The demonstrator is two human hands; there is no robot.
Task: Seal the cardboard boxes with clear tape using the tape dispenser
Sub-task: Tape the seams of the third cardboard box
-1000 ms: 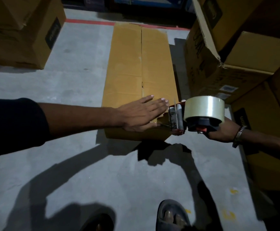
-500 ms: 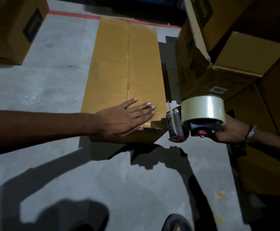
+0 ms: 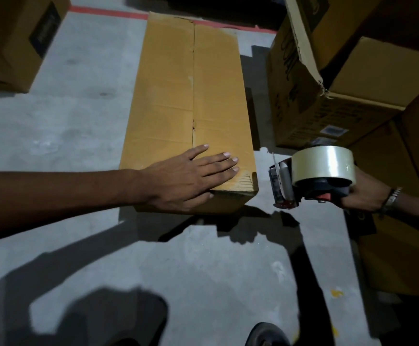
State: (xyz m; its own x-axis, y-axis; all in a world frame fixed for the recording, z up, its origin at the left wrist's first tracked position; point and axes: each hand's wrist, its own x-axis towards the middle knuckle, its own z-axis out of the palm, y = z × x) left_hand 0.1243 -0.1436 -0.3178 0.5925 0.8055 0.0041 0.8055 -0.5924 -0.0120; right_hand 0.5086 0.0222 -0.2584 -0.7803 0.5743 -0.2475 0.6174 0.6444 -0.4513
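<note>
A long tan cardboard box (image 3: 191, 96) lies on the grey floor with its two top flaps closed along a centre seam. My left hand (image 3: 188, 178) rests flat on the near end of the box top, fingers straight across the seam. My right hand (image 3: 363, 193) grips the handle of a tape dispenser (image 3: 303, 181) carrying a roll of clear tape (image 3: 324, 164). The dispenser's blade end hangs just right of the box's near right corner, apart from the cardboard.
Stacked cardboard boxes (image 3: 328, 78) stand close on the right, one with a raised torn flap. Another box (image 3: 16, 41) sits at the far left. A red floor line (image 3: 108, 12) runs behind. My shoe (image 3: 266, 335) shows at the bottom edge.
The dispenser has drawn back to the right, off the box's near corner. My left hand stays flat on the box's near end.
</note>
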